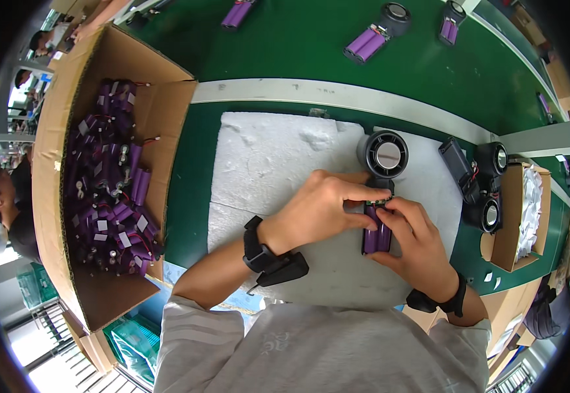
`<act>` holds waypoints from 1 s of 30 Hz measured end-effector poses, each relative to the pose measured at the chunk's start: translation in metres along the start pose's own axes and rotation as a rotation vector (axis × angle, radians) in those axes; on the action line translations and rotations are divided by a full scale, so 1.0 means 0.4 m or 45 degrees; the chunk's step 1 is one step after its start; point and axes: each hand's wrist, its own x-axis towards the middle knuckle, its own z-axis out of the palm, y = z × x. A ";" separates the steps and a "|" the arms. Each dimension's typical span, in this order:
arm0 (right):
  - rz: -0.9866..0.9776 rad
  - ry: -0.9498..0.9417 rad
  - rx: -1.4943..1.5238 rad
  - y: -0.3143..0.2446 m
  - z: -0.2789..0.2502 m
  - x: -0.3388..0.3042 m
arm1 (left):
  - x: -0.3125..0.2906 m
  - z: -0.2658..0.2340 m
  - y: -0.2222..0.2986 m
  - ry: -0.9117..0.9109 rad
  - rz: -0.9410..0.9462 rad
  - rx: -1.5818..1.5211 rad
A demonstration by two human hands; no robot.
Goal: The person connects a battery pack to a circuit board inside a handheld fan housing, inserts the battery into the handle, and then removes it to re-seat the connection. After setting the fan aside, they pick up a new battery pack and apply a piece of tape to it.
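The left forearm [213, 278] comes from the lower edge and goes up toward the right, while the right forearm [473, 309] leans up toward the left, so both arms are converging. The left hand [312, 211] shows its back, with the knuckles raised; its index finger [361, 191] reaches almost straight to the right, and the thumb [358, 220] lies beneath it, in a loose pinch. The right hand [424, 245] is curved inward in a grip, its thumb placed lower than the bent fingers [408, 208]. The fingertips of both hands are very near each other (some left fingers are partly hidden).
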 end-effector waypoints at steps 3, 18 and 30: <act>-0.076 0.015 -0.127 -0.004 0.003 0.013 | -0.001 -0.015 0.001 -0.055 -0.029 -0.009; 0.203 0.635 -0.539 0.072 -0.035 0.134 | 0.010 -0.016 -0.033 0.304 -0.109 -0.109; 0.188 0.295 0.220 0.099 -0.004 0.034 | -0.086 -0.398 -0.043 1.002 -0.458 1.120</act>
